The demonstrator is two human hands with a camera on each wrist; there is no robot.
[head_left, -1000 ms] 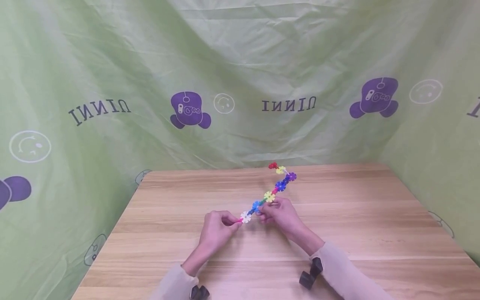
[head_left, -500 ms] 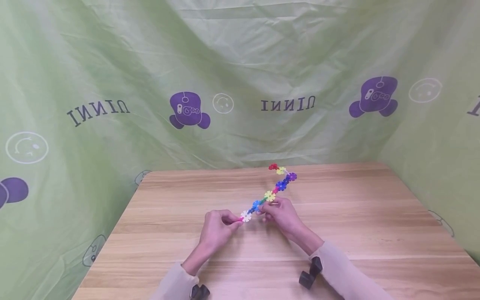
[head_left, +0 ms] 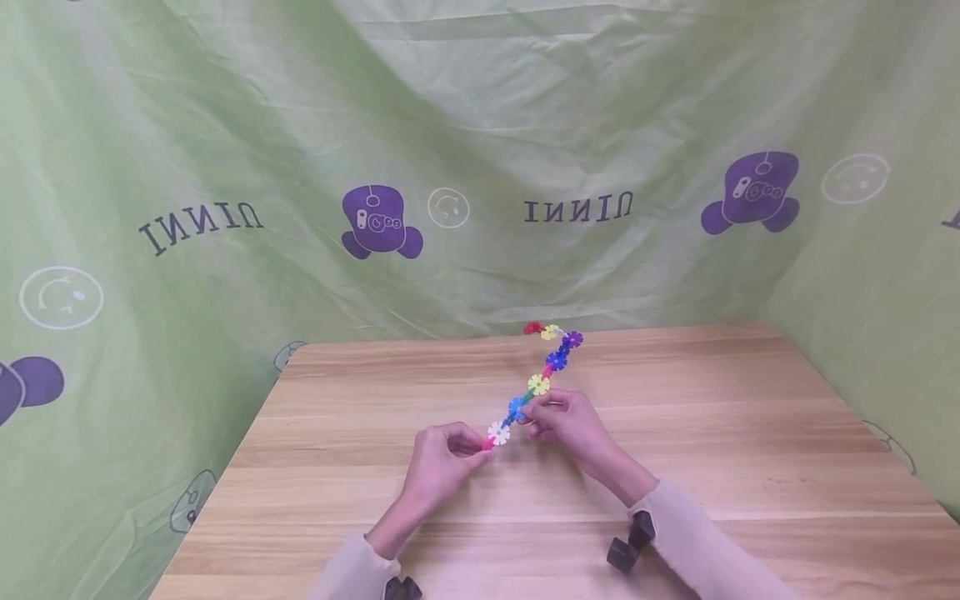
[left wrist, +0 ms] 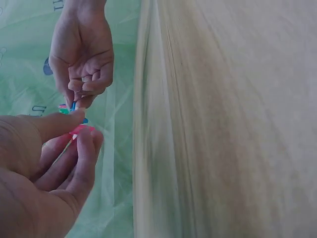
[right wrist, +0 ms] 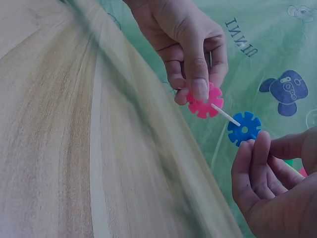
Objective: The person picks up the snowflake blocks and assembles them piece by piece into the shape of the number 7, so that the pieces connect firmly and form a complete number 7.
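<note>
A chain of interlocking plastic snowflake discs in several colours stretches away from my hands over the table. My left hand [head_left: 442,458] pinches the pink disc [right wrist: 210,110] at its near end between thumb and fingers. Slotted into that pink piece is a white disc [head_left: 498,433], seen edge-on in the right wrist view. My right hand [head_left: 573,425] grips the chain farther along, its fingertips on a blue disc [right wrist: 251,124]. Beyond the right fingers come a yellow disc [head_left: 538,385], a dark blue disc [head_left: 556,361], a purple disc [head_left: 573,339] and a red disc [head_left: 533,328] at the bent far end.
The wooden table [head_left: 337,400] extends beneath both hands. Green printed cloth [head_left: 480,275] hangs behind it and along both sides. Black wrist mounts [head_left: 630,542] are strapped at the sleeves.
The chain has turned slightly: its far end has swung left and away, its near end a little right. Both hands have shifted slightly right, keeping their grips.
</note>
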